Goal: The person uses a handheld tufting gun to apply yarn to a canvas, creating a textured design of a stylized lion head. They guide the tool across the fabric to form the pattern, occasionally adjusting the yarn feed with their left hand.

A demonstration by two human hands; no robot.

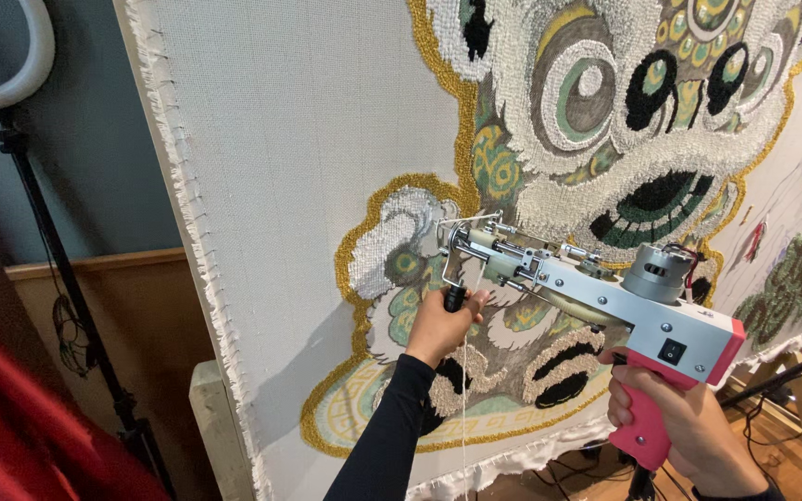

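A tufting gun [605, 297] with a silver metal body, a round motor and a pink grip is held up against a stretched white cloth [299, 139]. My right hand [689, 422] is wrapped around the pink grip at the lower right. My left hand [440, 325], in a black sleeve, grips the black front handle under the gun's needle end. The needle end touches the cloth near a white and gold tufted patch. A pale yarn strand [464, 399] hangs down below my left hand. The cloth bears a large tufted lion-dance face [624, 102] in white, gold, green and black.
The cloth is pinned on a wooden frame [220, 417]. A black stand [58, 269] with a white ring light [20, 65] rises at the left before a grey wall. Red fabric [20, 427] lies at the lower left. Cables [782, 380] run at the lower right.
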